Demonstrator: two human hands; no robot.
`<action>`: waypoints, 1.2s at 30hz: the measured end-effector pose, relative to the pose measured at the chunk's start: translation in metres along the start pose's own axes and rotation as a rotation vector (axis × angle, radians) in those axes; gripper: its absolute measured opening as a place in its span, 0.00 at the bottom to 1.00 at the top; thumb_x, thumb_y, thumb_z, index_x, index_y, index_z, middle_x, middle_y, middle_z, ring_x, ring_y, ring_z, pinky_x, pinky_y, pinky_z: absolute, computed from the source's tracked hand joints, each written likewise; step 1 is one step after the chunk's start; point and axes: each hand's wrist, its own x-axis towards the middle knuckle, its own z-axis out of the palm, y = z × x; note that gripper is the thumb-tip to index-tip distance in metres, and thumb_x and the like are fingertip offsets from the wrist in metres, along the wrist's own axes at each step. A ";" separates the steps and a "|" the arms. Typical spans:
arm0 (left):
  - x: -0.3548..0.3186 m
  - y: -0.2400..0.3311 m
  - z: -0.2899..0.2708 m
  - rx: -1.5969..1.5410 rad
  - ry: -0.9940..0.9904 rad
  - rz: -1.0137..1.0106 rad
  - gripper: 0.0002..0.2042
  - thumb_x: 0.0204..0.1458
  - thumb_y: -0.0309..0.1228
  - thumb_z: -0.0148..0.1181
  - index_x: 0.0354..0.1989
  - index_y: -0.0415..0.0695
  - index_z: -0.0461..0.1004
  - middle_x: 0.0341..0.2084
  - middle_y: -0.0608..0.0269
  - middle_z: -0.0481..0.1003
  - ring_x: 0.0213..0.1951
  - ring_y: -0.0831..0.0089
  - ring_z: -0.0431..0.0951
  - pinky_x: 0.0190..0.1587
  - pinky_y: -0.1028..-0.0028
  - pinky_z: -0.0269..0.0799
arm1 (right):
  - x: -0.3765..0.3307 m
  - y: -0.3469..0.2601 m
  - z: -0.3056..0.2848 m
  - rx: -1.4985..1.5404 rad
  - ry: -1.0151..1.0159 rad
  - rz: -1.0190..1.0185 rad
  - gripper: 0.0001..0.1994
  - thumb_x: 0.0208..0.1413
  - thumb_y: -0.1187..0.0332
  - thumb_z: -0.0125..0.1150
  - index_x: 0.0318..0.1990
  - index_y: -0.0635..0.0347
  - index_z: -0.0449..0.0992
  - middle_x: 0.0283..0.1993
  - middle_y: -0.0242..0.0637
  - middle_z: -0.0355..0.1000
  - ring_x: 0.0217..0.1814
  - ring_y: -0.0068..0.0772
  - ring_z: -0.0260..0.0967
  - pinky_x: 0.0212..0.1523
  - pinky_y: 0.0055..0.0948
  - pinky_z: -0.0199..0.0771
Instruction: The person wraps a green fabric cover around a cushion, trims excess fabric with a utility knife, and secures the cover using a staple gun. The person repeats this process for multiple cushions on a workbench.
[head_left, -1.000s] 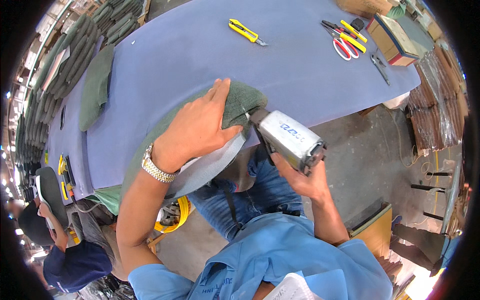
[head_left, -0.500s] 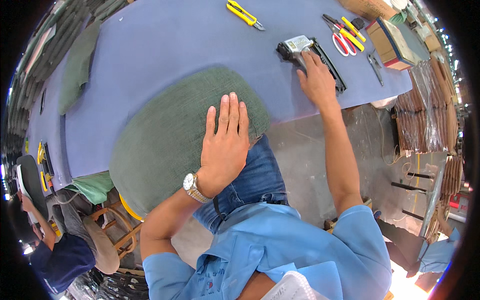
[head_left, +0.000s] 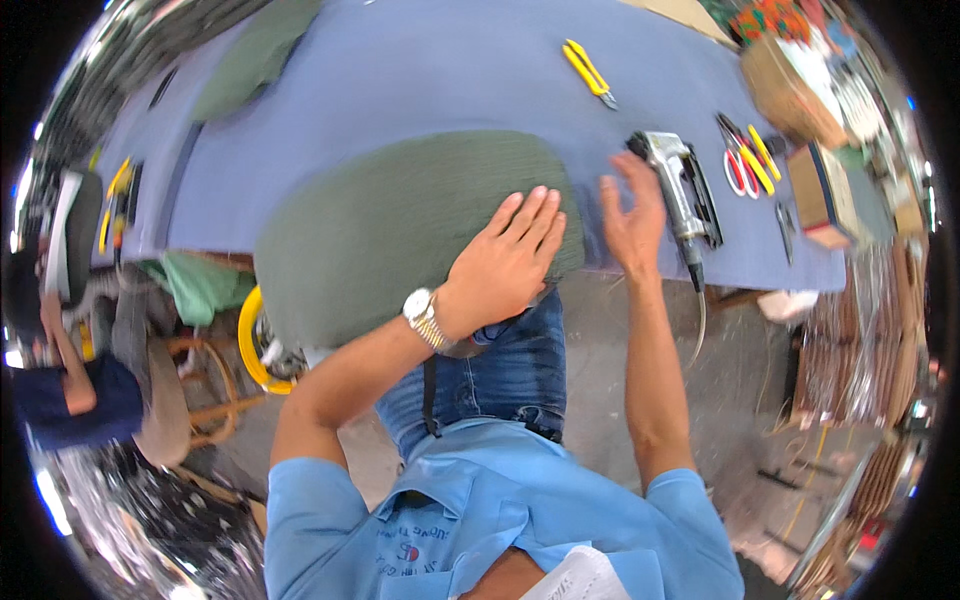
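A green fabric-covered cushion (head_left: 400, 210) lies on the blue-covered table and juts past its near edge above my lap. My left hand (head_left: 505, 262) rests flat on the cushion's right part, fingers stretched out; a watch is on that wrist. Just right of the cushion, my right hand (head_left: 632, 215) is raised with thumb and fingers apart, a little blurred, holding nothing. Beside it lies a silver and black pneumatic staple gun (head_left: 672, 185), its hose hanging over the table edge.
Yellow-handled pliers (head_left: 588, 73) lie farther back. At the right are red-handled scissors (head_left: 738, 172), more hand tools and a cardboard box (head_left: 820, 190). Another green piece (head_left: 258, 60) lies far left. A person in dark clothes (head_left: 85, 395) sits at the left, near a yellow ring (head_left: 252, 345).
My right hand has let go of the staple gun and moved left toward the cushion. My left hand stays flat on the cushion. The whole view has shifted.
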 end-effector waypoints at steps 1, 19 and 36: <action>-0.001 0.000 -0.003 -0.035 -0.013 -0.010 0.41 0.49 0.46 0.70 0.68 0.32 0.66 0.70 0.41 0.62 0.74 0.51 0.60 0.75 0.53 0.52 | 0.000 -0.028 0.011 0.172 -0.160 0.070 0.24 0.63 0.59 0.63 0.62 0.62 0.74 0.62 0.55 0.74 0.65 0.52 0.71 0.67 0.44 0.68; -0.057 0.089 -0.155 -1.671 1.196 0.731 0.12 0.63 0.29 0.63 0.38 0.29 0.84 0.38 0.40 0.83 0.42 0.54 0.85 0.45 0.63 0.81 | 0.016 -0.028 0.043 0.373 -0.388 0.277 0.26 0.67 0.56 0.61 0.66 0.63 0.72 0.58 0.48 0.76 0.60 0.38 0.72 0.63 0.35 0.69; -0.046 0.039 -0.191 -1.351 0.766 0.848 0.12 0.62 0.34 0.63 0.35 0.37 0.84 0.34 0.47 0.85 0.34 0.63 0.86 0.51 0.63 0.75 | 0.015 -0.027 0.039 0.406 -0.334 0.257 0.25 0.69 0.58 0.60 0.67 0.63 0.71 0.52 0.41 0.77 0.52 0.27 0.72 0.55 0.28 0.72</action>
